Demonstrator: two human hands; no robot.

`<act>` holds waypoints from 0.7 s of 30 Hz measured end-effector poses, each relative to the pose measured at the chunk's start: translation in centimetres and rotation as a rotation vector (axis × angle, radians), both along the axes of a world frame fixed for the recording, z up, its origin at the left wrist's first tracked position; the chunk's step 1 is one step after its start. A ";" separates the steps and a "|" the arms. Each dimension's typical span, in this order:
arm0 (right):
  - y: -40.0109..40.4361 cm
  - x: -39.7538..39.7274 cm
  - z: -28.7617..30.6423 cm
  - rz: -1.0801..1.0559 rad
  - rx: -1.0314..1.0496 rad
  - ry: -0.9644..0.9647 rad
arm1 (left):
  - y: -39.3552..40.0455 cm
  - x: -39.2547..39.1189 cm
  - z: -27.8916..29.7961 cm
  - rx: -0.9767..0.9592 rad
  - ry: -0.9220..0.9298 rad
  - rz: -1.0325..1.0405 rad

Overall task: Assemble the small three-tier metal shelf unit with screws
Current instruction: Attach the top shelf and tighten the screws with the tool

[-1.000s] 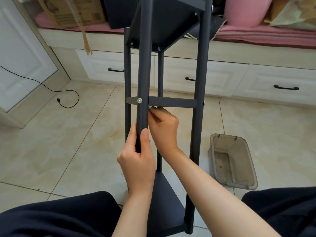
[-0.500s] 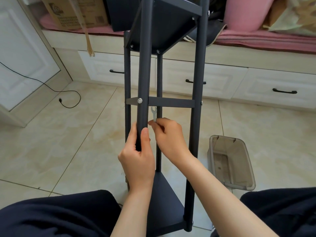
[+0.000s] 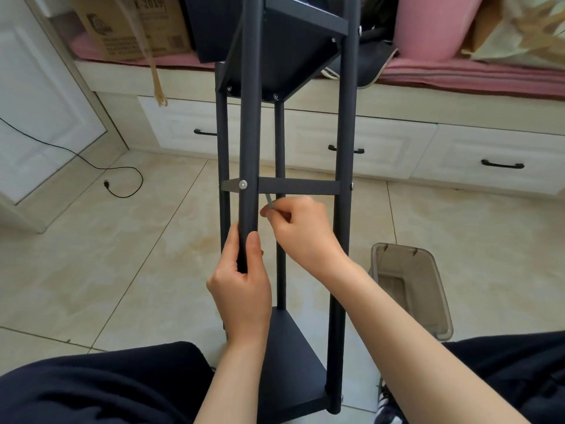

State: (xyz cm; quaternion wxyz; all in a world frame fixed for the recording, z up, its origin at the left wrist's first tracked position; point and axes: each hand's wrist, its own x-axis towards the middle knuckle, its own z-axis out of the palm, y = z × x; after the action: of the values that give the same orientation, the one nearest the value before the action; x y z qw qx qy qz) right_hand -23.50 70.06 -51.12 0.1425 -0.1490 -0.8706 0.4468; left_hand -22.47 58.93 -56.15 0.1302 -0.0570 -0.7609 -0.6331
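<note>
Shelf unit [image 3: 342,240] post in left hand [image 3: 241,289]

The shelf unit [image 3: 342,209] stands on the floor [image 3: 122,255] between the person's knees. The left hand [image 3: 241,286] holds the near left pole [image 3: 249,148]. The right hand [image 3: 301,231] is just right of that pole, under the cross bar [image 3: 298,186], pinching a small wrench [image 3: 269,201]. A bin [image 3: 428,289] sits on the floor to the right. Drawers [image 3: 351,145] run along behind, with a box [image 3: 131,26] and a cushion [image 3: 434,22] on top. A cable [image 3: 91,166] lies on the floor at the left.
</note>
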 end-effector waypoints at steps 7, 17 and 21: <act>-0.3 -0.8 -1.0 -0.040 -0.048 0.090 | 0.1 0.0 0.0 -0.012 0.012 -0.007; -1.5 -3.2 -4.7 -0.164 0.043 0.456 | 0.3 -0.1 -0.3 0.020 0.016 -0.002; -1.8 -4.2 -5.3 -0.207 0.056 0.556 | 0.4 -0.2 -0.3 0.014 0.013 -0.010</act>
State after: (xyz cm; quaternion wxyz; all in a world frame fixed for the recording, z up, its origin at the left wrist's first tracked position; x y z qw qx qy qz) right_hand -27.71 68.28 -56.40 0.4244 -0.1046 -0.7903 0.4293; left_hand -22.66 59.30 -56.41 0.1323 -0.0639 -0.7552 -0.6388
